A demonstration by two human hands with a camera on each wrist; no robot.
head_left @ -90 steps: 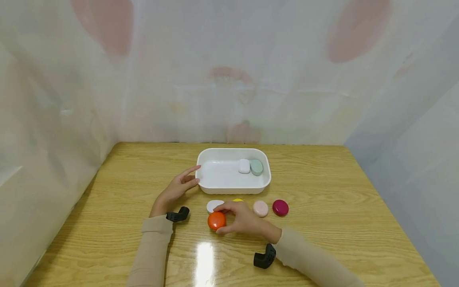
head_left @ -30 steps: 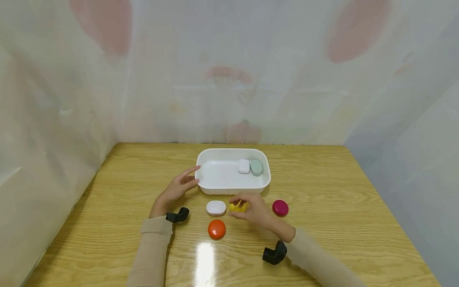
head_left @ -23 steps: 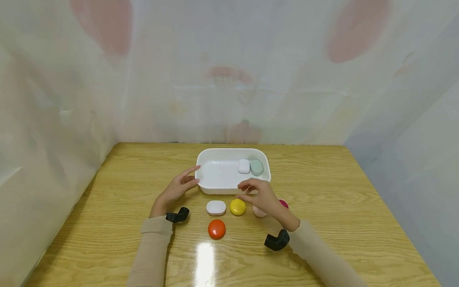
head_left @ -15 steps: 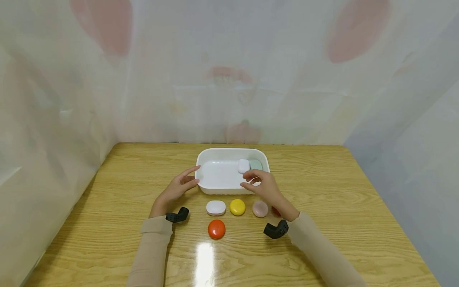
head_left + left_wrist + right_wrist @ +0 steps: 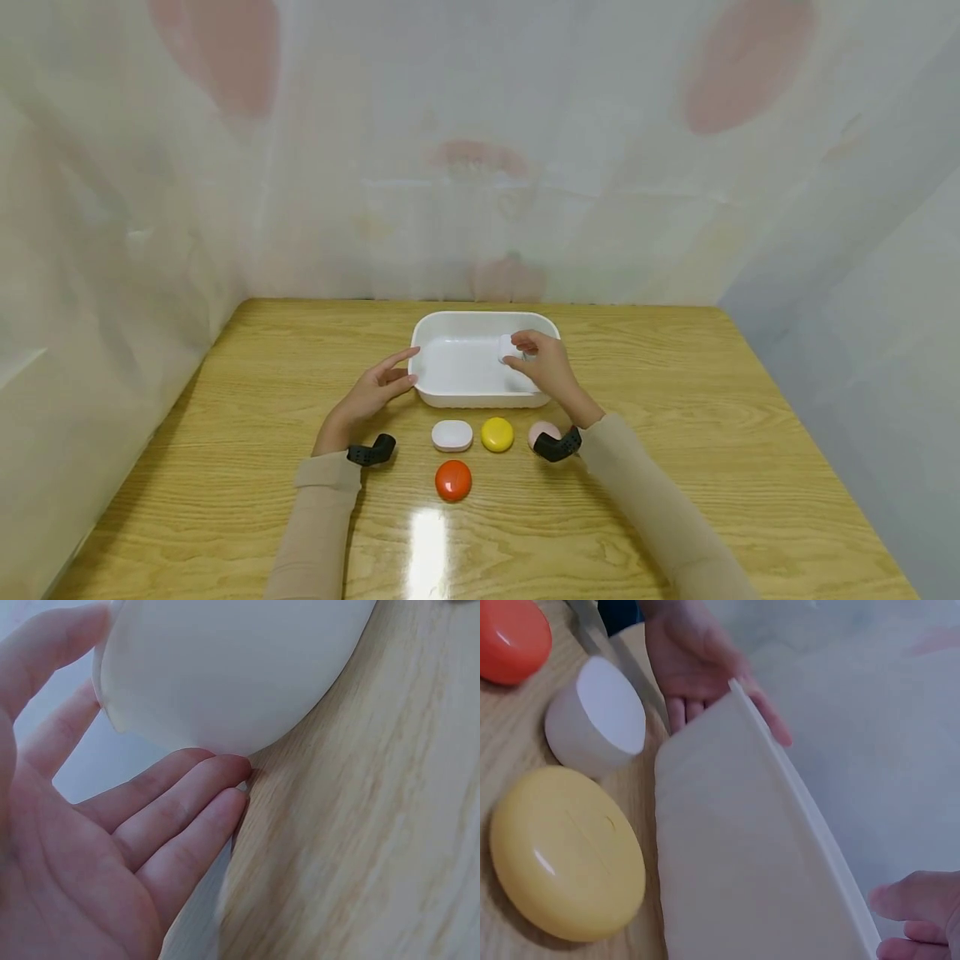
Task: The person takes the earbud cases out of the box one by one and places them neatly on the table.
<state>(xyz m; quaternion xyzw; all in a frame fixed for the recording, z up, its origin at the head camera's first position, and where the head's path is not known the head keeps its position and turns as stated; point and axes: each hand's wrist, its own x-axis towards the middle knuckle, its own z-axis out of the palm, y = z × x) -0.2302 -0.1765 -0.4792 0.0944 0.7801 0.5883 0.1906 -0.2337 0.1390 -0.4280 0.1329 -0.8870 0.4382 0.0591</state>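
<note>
My left hand [image 5: 371,390] holds the left end of a white plastic bin [image 5: 480,400], fingertips at its rim and wall. In the left wrist view, the fingers [image 5: 180,802] lie fairly straight against the bin's outer side. My right hand [image 5: 547,362] reaches over the front rim into the bin, thumb and fingers bent around the right side of a small white rounded-square case [image 5: 505,350]. I cannot tell whether they pinch it. The pale green round case beside it is hidden under the hand. The right wrist view shows only this hand's fingertips [image 5: 911,900] past the rim.
In front of the bin lie a white oval case [image 5: 452,435], a glossy yellow round one [image 5: 497,434] and a pink round one [image 5: 542,432], partly covered by the right wrist's black mount [image 5: 558,446]. A glossy orange-red round case [image 5: 453,480] lies nearer. Fabric walls surround the table [image 5: 300,333].
My right hand let go of the orange-red case, passed over the yellow one and moved up into the bin. The magenta case is now hidden by the right arm. The left hand stayed put.
</note>
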